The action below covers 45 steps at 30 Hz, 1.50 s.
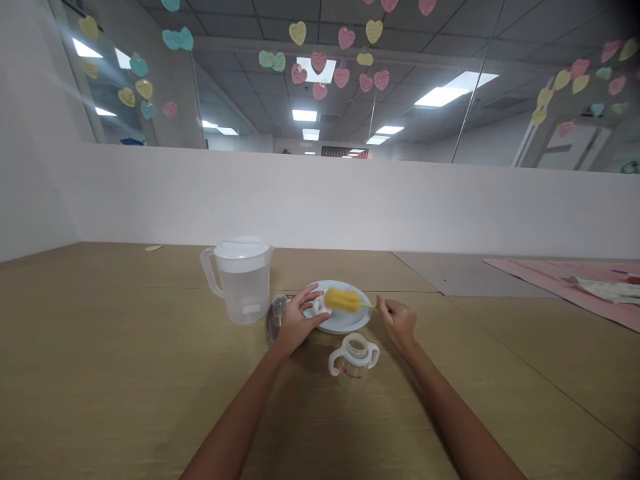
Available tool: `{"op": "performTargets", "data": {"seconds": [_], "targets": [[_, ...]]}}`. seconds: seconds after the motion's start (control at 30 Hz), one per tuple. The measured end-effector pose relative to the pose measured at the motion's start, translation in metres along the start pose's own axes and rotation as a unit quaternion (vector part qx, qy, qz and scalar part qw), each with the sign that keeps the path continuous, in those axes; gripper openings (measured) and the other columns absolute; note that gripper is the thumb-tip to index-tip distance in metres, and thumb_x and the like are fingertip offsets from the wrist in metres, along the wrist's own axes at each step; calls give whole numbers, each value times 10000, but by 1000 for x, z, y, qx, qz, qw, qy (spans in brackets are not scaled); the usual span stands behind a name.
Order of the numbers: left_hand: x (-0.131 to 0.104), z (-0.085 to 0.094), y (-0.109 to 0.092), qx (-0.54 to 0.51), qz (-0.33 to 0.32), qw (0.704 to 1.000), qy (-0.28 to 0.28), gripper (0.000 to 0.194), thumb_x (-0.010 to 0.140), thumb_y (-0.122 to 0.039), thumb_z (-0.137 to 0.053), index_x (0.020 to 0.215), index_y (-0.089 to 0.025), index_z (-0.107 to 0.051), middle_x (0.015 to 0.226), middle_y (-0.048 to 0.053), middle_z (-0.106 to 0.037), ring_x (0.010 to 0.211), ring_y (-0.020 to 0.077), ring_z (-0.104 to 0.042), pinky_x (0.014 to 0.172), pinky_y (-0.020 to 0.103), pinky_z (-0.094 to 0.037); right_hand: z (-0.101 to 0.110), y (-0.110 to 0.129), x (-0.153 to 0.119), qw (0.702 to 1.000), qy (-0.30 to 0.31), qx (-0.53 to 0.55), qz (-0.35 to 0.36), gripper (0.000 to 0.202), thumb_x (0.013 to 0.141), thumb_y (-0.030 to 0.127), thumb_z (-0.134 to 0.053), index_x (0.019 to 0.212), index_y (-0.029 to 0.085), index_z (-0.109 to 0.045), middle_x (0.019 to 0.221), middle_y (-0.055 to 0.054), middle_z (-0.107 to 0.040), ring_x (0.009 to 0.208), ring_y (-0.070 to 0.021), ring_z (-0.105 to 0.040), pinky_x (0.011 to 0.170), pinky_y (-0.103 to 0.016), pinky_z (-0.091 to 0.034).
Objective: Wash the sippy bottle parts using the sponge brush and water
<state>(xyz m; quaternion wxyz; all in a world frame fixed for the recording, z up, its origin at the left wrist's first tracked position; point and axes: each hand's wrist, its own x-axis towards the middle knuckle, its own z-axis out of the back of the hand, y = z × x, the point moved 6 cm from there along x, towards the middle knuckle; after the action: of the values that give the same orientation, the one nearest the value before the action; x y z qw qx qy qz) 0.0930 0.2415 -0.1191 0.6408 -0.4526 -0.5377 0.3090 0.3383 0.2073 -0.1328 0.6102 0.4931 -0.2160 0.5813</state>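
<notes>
Bottle [354, 357], red lettering [351, 372] perhaps a brand; yellow brush [343, 301] in right hand [398, 321].

No text was legible. Red lettering [351, 374] stood on the near side of the two-handled bottle [354, 363] on the tabletop [150, 373], too blurred to read. Faint marks on the heart-shaped notes [319, 62] on the far glass [400, 40] were unreadable.
</notes>
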Motion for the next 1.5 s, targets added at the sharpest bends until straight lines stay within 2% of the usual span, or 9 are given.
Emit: {"op": "performTargets", "data": {"seconds": [0.2,0.3,0.4,0.57,0.77,0.97,1.17,1.37,1.5], "targets": [[-1,2,-2,-61,10,998,-33,673,558,-220,-777,1180,-181,-522,1114,108,-617,1018,198,-584,901,327,-464,4,-4,1,995,-38,-86,-20,627,875,504,-317,395,140,-490,395,-16,-454,406,-67,-311,464,-235,-153],[-2,3,-2,-92,25,994,-46,625,566,-260,-775,1142,-188,-543,1132,101,-600,1025,193,-574,836,287,-494,1,2,-1,996,-35,-75,33,607,875,474,-343,388,141,-487,383,-9,-441,403,-64,-312,468,-234,-170],[-3,-1,-2,-103,42,994,-15,513,568,-299,-774,1034,-172,-601,1118,96,-610,1022,199,-575,816,278,-497,-3,13,-6,994,-30,-44,93,575,871,423,-385,375,143,-465,379,1,-425,414,-63,-324,481,-233,-195],[-6,-7,-6,-113,64,991,35,490,541,-309,-795,978,-154,-637,1035,95,-658,949,199,-610,802,292,-499,-1,11,-6,996,-55,-53,50,597,885,434,-367,368,145,-440,377,16,-383,403,-57,-286,460,-237,-165],[-5,6,-15,-118,56,991,-21,505,541,-301,-800,1000,-157,-646,1152,110,-623,1057,231,-573,851,317,-492,4,28,-9,984,-55,-34,167,569,882,375,-427,358,153,-432,372,22,-376,414,-62,-261,487,-248,-192],[-6,-3,-14,-112,75,989,58,518,509,-275,-820,984,-141,-662,1100,115,-652,1015,238,-601,856,334,-492,8,17,-5,988,-89,-81,97,587,894,406,-393,368,148,-434,375,23,-361,414,-61,-243,470,-246,-162],[-2,8,-13,-96,64,993,16,535,529,-304,-810,1014,-144,-651,1070,114,-665,988,237,-613,830,335,-505,4,26,-7,985,-67,-38,155,583,880,391,-429,348,153,-429,365,18,-377,410,-61,-272,481,-247,-190],[-5,-4,-17,-84,62,991,78,506,491,-279,-826,956,-145,-678,1010,107,-683,909,223,-638,803,328,-512,2,10,-5,994,-74,-40,66,623,891,457,-357,356,147,-431,372,10,-374,398,-59,-267,455,-240,-160],[-2,7,-14,-98,62,993,23,515,534,-303,-805,1004,-150,-661,972,94,-696,930,220,-634,824,333,-507,-3,21,-9,991,-56,-24,117,610,893,419,-357,347,153,-418,366,8,-377,404,-64,-272,464,-243,-185]]}}
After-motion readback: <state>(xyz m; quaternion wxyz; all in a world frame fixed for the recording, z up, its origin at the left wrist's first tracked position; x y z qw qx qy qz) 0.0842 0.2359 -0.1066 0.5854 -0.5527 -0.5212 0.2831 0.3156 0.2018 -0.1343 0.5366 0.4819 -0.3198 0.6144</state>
